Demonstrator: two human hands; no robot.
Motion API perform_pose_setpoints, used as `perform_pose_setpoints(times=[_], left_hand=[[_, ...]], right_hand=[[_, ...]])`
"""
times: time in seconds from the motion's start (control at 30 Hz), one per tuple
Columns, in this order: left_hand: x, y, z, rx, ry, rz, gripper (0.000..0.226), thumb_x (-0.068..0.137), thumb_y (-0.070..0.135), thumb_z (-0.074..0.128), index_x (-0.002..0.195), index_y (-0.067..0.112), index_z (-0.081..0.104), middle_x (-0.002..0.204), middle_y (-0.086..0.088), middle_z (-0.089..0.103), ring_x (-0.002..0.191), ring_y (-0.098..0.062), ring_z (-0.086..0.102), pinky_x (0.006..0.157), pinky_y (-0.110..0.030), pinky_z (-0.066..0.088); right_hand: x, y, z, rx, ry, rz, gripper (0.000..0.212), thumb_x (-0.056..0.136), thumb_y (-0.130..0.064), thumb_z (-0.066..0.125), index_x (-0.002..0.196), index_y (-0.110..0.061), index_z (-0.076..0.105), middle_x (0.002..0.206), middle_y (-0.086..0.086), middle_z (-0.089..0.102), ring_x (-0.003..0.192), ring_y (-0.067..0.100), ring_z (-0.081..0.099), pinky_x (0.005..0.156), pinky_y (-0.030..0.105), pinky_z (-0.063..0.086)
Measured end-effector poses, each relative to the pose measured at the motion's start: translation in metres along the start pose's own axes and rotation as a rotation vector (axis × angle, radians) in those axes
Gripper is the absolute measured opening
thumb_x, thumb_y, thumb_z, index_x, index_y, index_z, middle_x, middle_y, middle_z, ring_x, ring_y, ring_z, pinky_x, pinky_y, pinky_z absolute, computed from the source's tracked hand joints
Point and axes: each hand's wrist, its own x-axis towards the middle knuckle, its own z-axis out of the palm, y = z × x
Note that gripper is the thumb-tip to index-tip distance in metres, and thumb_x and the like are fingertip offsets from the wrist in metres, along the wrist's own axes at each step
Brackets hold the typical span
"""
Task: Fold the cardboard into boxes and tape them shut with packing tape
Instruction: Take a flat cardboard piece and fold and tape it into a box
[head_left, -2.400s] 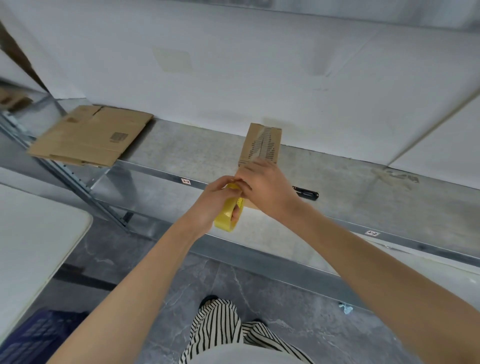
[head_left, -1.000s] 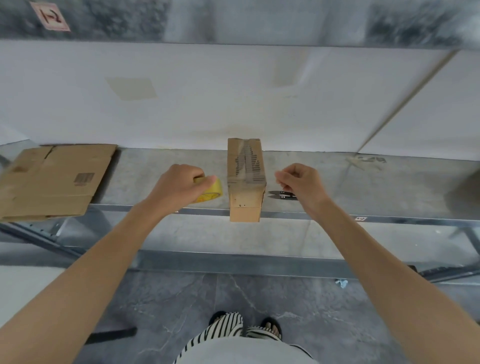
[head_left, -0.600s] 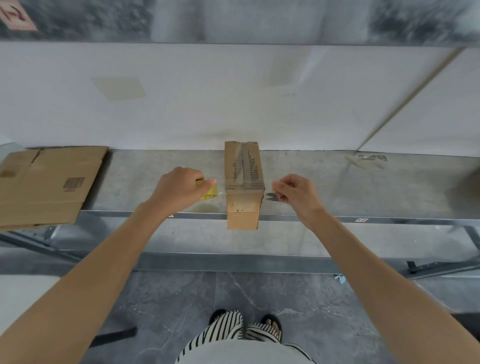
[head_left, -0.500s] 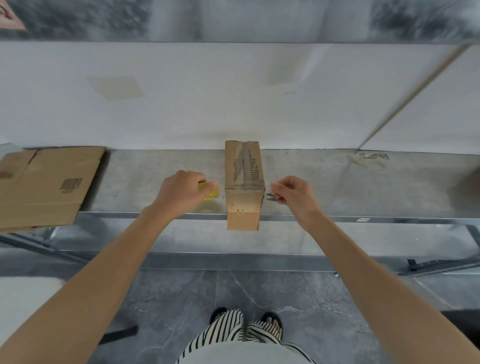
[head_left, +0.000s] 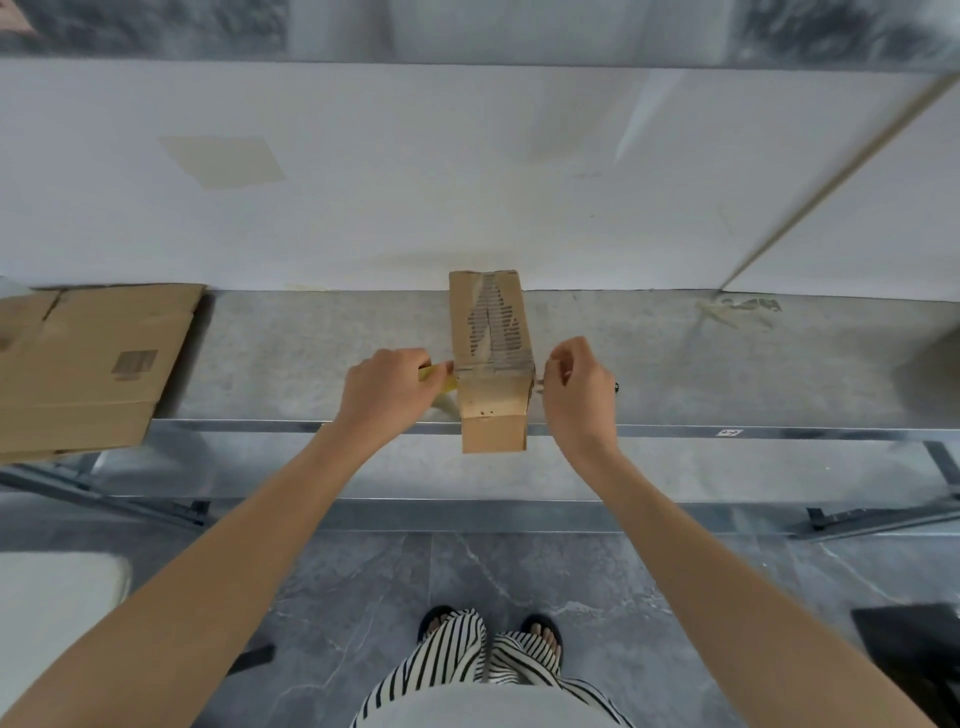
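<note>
From the head camera we count one folded box (head_left: 491, 400), standing lengthwise on the metal shelf (head_left: 727, 374), its near end overhanging the front edge. A band of clear tape crosses its top between the hands.

Two hands flank it. The left hand (head_left: 384, 392) is curled round one yellow tape roll (head_left: 434, 375), held against the box's left side. The right hand (head_left: 576, 389), fingers bent in a pinch, sits just beside the box's right side and grips what we take for one pair of snips (head_left: 538, 384), the metal tip toward the box.

One pile of flat cardboard (head_left: 88, 364) lies at the shelf's left end, well apart from the box. We cannot count its sheets.
</note>
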Motion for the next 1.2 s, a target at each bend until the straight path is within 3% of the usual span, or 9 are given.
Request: perform_pose_setpoints(times=[0.1, 0.17, 0.27, 0.4, 0.6, 0.8, 0.9, 0.97, 1.2], left_hand=[[-0.002, 0.002, -0.003, -0.053, -0.065, -0.035, 0.044, 0.096, 0.044, 0.043, 0.068, 0.013, 0.056, 0.06, 0.001, 0.055, 0.054, -0.013, 0.05, 0.056, -0.026, 0.035], [-0.004, 0.002, -0.003, -0.116, -0.125, -0.069, 0.041, 0.096, 0.038, 0.042, 0.071, 0.01, 0.057, 0.065, -0.004, 0.059, 0.056, -0.015, 0.051, 0.056, -0.027, 0.038], [-0.011, -0.004, -0.002, -0.171, -0.138, -0.089, 0.039, 0.092, 0.035, 0.045, 0.069, 0.005, 0.055, 0.067, -0.011, 0.063, 0.057, -0.02, 0.052, 0.057, -0.03, 0.042], [-0.028, -0.01, -0.007, -0.259, -0.128, -0.134, 0.037, 0.092, 0.034, 0.048, 0.067, 0.008, 0.057, 0.061, -0.004, 0.062, 0.054, -0.016, 0.054, 0.055, -0.028, 0.042], [-0.044, -0.003, -0.005, -0.586, -0.171, -0.301, 0.027, 0.086, 0.031, 0.049, 0.077, 0.008, 0.062, 0.058, 0.001, 0.066, 0.048, -0.014, 0.056, 0.05, -0.029, 0.046], [-0.048, 0.02, 0.002, -0.827, -0.268, -0.285, 0.014, 0.09, 0.022, 0.047, 0.097, 0.013, 0.055, 0.065, -0.005, 0.067, 0.053, -0.018, 0.058, 0.054, -0.034, 0.045], [-0.045, 0.03, 0.007, -0.939, -0.258, -0.318, 0.01, 0.093, 0.016, 0.047, 0.101, 0.013, 0.052, 0.063, -0.007, 0.066, 0.058, -0.022, 0.059, 0.065, -0.038, 0.051], [-0.041, 0.037, 0.01, -0.97, -0.255, -0.322, 0.012, 0.096, 0.018, 0.047, 0.105, 0.011, 0.05, 0.062, -0.005, 0.066, 0.054, -0.02, 0.06, 0.057, -0.03, 0.049], [-0.032, 0.052, 0.019, -1.051, -0.254, -0.364, 0.018, 0.096, 0.023, 0.048, 0.111, 0.014, 0.045, 0.063, -0.005, 0.068, 0.051, -0.02, 0.062, 0.049, -0.023, 0.044]], right_hand=[[-0.003, -0.018, 0.003, 0.046, -0.046, -0.065, 0.029, 0.098, -0.027, 0.043, 0.124, -0.015, 0.049, 0.108, -0.005, 0.056, 0.093, 0.011, 0.055, 0.077, 0.029, 0.051], [-0.002, -0.024, 0.009, 0.073, -0.153, -0.024, 0.036, 0.099, -0.031, 0.042, 0.133, -0.02, 0.044, 0.108, -0.009, 0.055, 0.09, 0.01, 0.055, 0.075, 0.029, 0.05], [-0.002, -0.024, 0.018, 0.107, -0.21, 0.001, 0.031, 0.098, -0.029, 0.042, 0.129, -0.024, 0.048, 0.102, -0.007, 0.063, 0.08, 0.012, 0.058, 0.066, 0.028, 0.048], [0.002, -0.028, 0.018, 0.137, -0.355, -0.03, 0.029, 0.097, -0.025, 0.045, 0.124, -0.026, 0.053, 0.101, -0.003, 0.065, 0.09, 0.02, 0.063, 0.078, 0.041, 0.054], [0.035, -0.054, 0.001, 0.116, -0.667, -0.088, 0.033, 0.098, -0.015, 0.048, 0.13, -0.018, 0.054, 0.107, 0.001, 0.065, 0.092, 0.013, 0.062, 0.075, 0.022, 0.05], [0.049, -0.055, 0.014, -0.272, -0.471, -0.329, 0.035, 0.093, -0.018, 0.053, 0.128, -0.022, 0.056, 0.122, 0.002, 0.06, 0.109, 0.02, 0.054, 0.08, 0.029, 0.039], [0.052, -0.055, 0.015, -0.525, -0.477, -0.424, 0.052, 0.089, -0.046, 0.055, 0.137, -0.028, 0.047, 0.139, -0.002, 0.049, 0.129, 0.019, 0.039, 0.107, 0.042, 0.027], [0.058, -0.055, 0.014, -0.675, -0.519, -0.437, 0.067, 0.084, -0.059, 0.054, 0.142, -0.03, 0.038, 0.148, -0.003, 0.037, 0.138, 0.019, 0.026, 0.112, 0.049, 0.016], [0.072, -0.046, 0.014, -0.441, -0.606, -0.355, 0.079, 0.076, -0.047, 0.071, 0.144, -0.028, 0.034, 0.142, 0.0, 0.035, 0.131, 0.021, 0.031, 0.103, 0.034, 0.03]])
